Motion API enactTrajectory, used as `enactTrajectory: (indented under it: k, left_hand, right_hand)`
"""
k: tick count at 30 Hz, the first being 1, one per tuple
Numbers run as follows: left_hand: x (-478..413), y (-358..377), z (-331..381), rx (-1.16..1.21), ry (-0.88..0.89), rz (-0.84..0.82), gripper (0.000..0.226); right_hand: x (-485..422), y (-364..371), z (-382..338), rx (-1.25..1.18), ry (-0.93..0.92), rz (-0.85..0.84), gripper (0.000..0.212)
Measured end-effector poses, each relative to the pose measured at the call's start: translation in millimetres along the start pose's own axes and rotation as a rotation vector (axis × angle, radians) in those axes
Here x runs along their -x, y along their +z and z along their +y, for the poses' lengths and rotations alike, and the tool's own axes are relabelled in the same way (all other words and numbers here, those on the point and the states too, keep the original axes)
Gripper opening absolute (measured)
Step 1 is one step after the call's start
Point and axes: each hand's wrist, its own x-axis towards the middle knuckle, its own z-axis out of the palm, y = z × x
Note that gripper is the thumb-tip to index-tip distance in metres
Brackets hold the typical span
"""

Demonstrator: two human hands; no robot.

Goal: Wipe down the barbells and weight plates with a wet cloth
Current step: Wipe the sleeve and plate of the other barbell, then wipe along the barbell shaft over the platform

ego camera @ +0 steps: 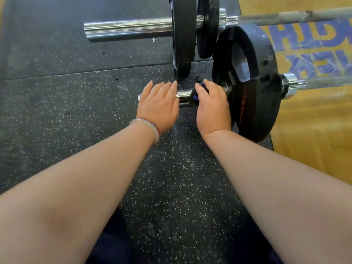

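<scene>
The near barbell's chrome sleeve [183, 95] lies on the floor, with a black weight plate [249, 80] loaded on it to the right. My left hand [159, 103] rests flat on the sleeve's outer end, fingers straight. My right hand [213, 107] wraps a dark blue cloth [199, 83] round the sleeve just beside the plate. Most of the cloth is hidden under that hand. Farther back lies a second barbell sleeve [129, 29] carrying two black plates [183, 35].
Dark speckled rubber flooring [57, 111] covers the left and centre. A yellow wooden platform [312, 134] with blue lettering lies to the right, and both bar shafts run across it. Open floor lies to the left of both sleeve ends.
</scene>
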Motion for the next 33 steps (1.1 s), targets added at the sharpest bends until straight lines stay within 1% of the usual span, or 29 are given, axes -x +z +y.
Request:
enactTrajectory:
  k: [3, 5, 8, 12, 15, 18, 21, 22, 26, 29, 33]
  left_hand:
    - [7.8, -29.3, 5.0, -0.020, -0.006, -0.143, 0.055]
    - [10.7, -55.9, 8.5, -0.056, -0.007, -0.197, 0.057]
    - [10.6, -106.0, 15.0, -0.066, -0.019, -0.250, 0.058]
    - [6.1, -182.8, 37.6, -0.067, 0.004, -0.296, 0.058]
    - [-2.6, -243.2, 67.9, -0.060, 0.045, -0.305, 0.058]
    - [-13.6, -297.7, 104.4, -0.055, 0.091, -0.302, 0.059]
    - [-24.9, -338.7, 143.8, -0.047, 0.131, -0.294, 0.058]
    - [-29.3, -348.9, 155.9, -0.041, 0.135, -0.289, 0.058]
    - [-50.2, -377.0, 194.8, -0.032, 0.134, -0.276, 0.058]
    - [-70.7, -386.3, 213.1, -0.008, 0.122, -0.267, 0.058]
    - [-103.7, -389.7, 224.0, -0.003, 0.143, -0.262, 0.059]
  right_hand:
    - [-0.7, -32.3, -11.2, 0.003, -0.018, -0.117, 0.050]
    - [0.6, -58.4, -22.6, -0.032, -0.027, -0.119, 0.051]
    - [2.8, -103.9, -37.4, -0.077, 0.005, -0.136, 0.050]
    - [2.0, -176.9, -43.6, -0.107, 0.039, -0.257, 0.050]
    - [-2.0, -238.4, -39.4, -0.133, 0.120, -0.207, 0.045]
    - [-11.7, -297.1, -26.9, -0.082, 0.071, -0.215, 0.049]
    - [-22.9, -350.1, -10.7, -0.073, 0.042, -0.132, 0.050]
    - [-25.8, -365.6, -6.2, -0.060, 0.029, -0.108, 0.050]
    - [-40.8, -410.4, 17.8, -0.032, 0.010, -0.151, 0.051]
    - [-56.2, -423.8, 39.4, 0.005, -0.008, -0.143, 0.055]
    - [-80.7, -433.3, 58.5, 0.038, 0.019, -0.161, 0.054]
